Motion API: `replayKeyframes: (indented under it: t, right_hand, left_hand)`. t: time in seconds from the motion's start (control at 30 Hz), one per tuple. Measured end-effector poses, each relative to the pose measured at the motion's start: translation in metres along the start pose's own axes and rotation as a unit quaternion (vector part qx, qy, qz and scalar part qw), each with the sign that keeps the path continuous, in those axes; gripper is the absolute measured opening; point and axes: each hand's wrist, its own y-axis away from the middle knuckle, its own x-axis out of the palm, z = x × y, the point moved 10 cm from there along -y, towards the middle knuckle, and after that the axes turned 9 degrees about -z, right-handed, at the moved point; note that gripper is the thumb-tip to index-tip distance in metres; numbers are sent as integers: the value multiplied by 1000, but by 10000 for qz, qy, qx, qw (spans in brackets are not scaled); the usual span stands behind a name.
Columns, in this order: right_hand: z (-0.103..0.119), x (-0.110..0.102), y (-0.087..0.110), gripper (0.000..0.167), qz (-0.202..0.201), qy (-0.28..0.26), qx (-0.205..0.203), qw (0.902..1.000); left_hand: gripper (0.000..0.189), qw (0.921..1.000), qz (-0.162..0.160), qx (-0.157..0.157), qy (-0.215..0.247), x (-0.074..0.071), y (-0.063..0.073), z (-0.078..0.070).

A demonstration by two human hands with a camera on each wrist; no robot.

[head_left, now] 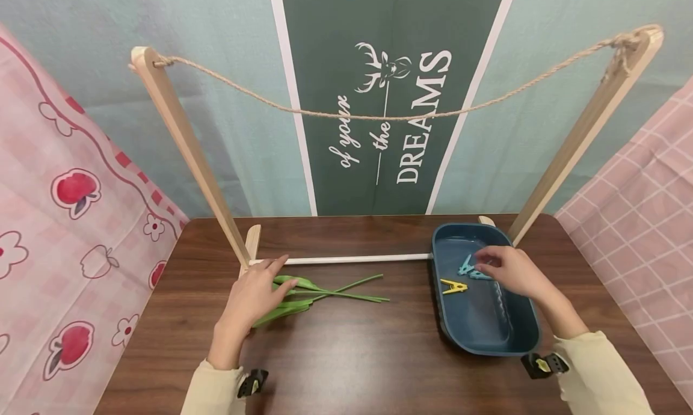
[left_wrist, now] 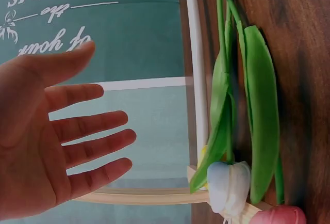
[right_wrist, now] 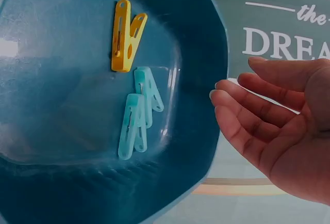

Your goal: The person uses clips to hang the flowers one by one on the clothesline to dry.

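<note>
Over the blue basin [head_left: 476, 325] hovers my right hand [head_left: 514, 272], its fingers loosely bent with nothing between them. Inside the basin lie a yellow clothespin [head_left: 455, 287] and two light blue clothespins [right_wrist: 132, 126], the blue ones overlapping. My left hand [head_left: 250, 298] spreads its fingers above the tulips on the table and holds nothing. Their green leaves and stems [head_left: 295, 307] point right in the head view, partly hidden by that hand. The left wrist view shows a white tulip head [left_wrist: 229, 187] and a pinkish-red one [left_wrist: 281, 216], with a bit of yellow behind.
Two wooden posts [head_left: 189, 144] rise at the table's back, with a sagging twine rope [head_left: 346, 115] tied between their tops. A white rod [head_left: 357, 259] runs low between the posts. Printed cloths [head_left: 76, 222] hang around the brown table [head_left: 368, 361].
</note>
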Motion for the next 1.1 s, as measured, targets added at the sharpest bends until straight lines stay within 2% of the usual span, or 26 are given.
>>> replayKeyframes:
  t: [0.13,0.23,0.4,0.5,0.8,1.1]
  right_hand:
    - [-9,9,-5,20,296,-247,179,9991]
    - [-16,18,-7,20,616,-644,363,9954]
    - [-24,34,-12,20,1265,-1422,614,9798]
    - [-26,41,-15,19,1551,-1631,600,9725]
    - [-26,63,-22,18,1892,-1659,445,9668]
    - [-25,85,-24,10,1899,-1415,452,9705]
  left_hand:
    - [50,10000,-7,48,-8,3,0,1]
    - [47,10000,28,24,23,5,1,2]
    - [43,10000,-22,32,85,6,2,3]
    - [43,9999,-72,64,81,6,3,3]
    - [43,9998,137,-82,100,12,5,9]
    - [42,9988,367,-253,195,15,7,14]
